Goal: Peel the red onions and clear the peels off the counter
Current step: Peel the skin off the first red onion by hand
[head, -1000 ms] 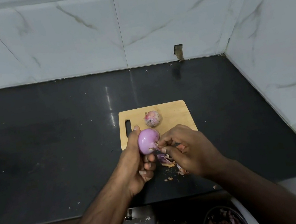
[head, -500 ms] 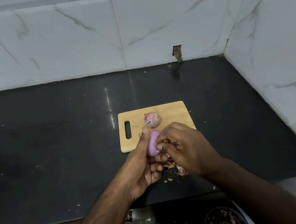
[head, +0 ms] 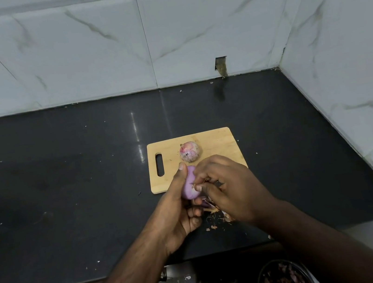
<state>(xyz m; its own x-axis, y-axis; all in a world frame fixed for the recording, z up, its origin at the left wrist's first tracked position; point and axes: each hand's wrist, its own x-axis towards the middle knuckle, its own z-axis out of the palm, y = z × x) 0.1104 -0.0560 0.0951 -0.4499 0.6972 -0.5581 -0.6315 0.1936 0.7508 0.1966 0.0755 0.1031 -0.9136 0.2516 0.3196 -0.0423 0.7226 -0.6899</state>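
My left hand (head: 178,206) grips a smooth, peeled purple onion (head: 189,186) just above the counter, in front of the wooden cutting board (head: 220,143). My right hand (head: 229,188) pinches at the onion's end with its fingertips, where a scrap of dry skin shows. A second onion (head: 190,151), still in its papery pink skin, sits on the board. Loose peels (head: 212,210) lie on the black counter under my hands, partly hidden by them.
The black counter (head: 67,197) runs left, dotted with small flecks. White marble-tiled walls close the back and right side. Below the counter's front edge stands a dark bowl (head: 285,279) with onion scraps inside.
The onion has been turned in my left hand so less of it shows. My right hand moved up against it and now pinches at its end.
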